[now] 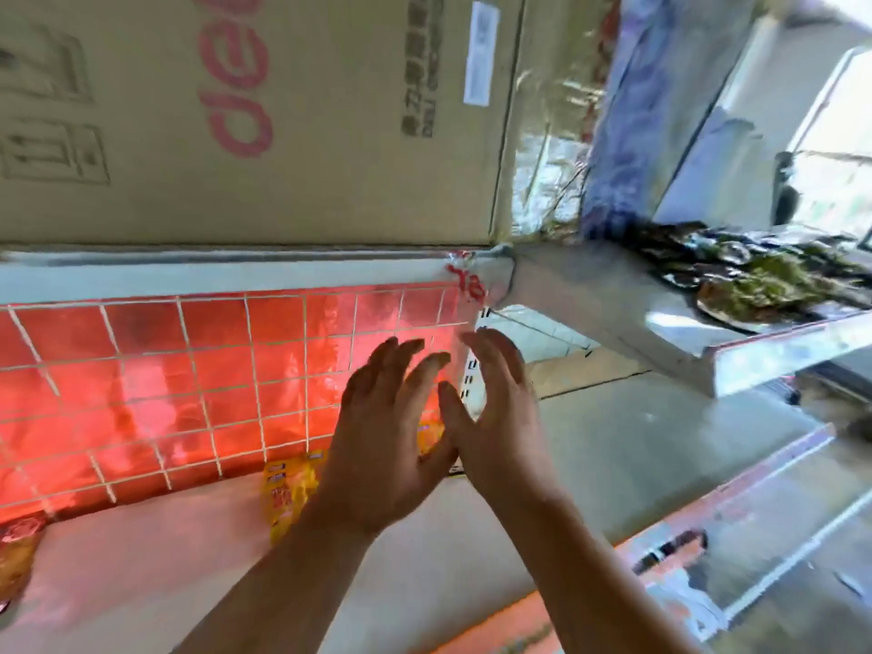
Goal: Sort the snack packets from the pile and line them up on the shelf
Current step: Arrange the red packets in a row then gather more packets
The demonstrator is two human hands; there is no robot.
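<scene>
Two hands in view, both bare and both empty. The left hand (387, 436) is raised with its fingers spread and loosely straight, gripping nothing. The right hand (500, 408) stands just beside it, palm turned inward, fingers straight and apart, also gripping nothing. The thumb sides of the two hands nearly meet; I cannot tell if they touch. Behind the left hand, one crinkled yellow snack packet (288, 493) lies on the flat white shelf board (141, 582), up against the glossy red tiled back panel (141, 380). The hand hides part of the packet, and a strip of yellow shows between the two hands, so whether a second one lies there cannot be told. One orange-brown snack packet (19, 554) sits at the far left edge of the same board, well apart from the yellow one. Above the panel stands one large brown cardboard box (236, 110) with pink lettering. To the upper right, one shiny metal shelf (778, 342) carries a heap of dark and green packets (755, 276), too blurred to count.
</scene>
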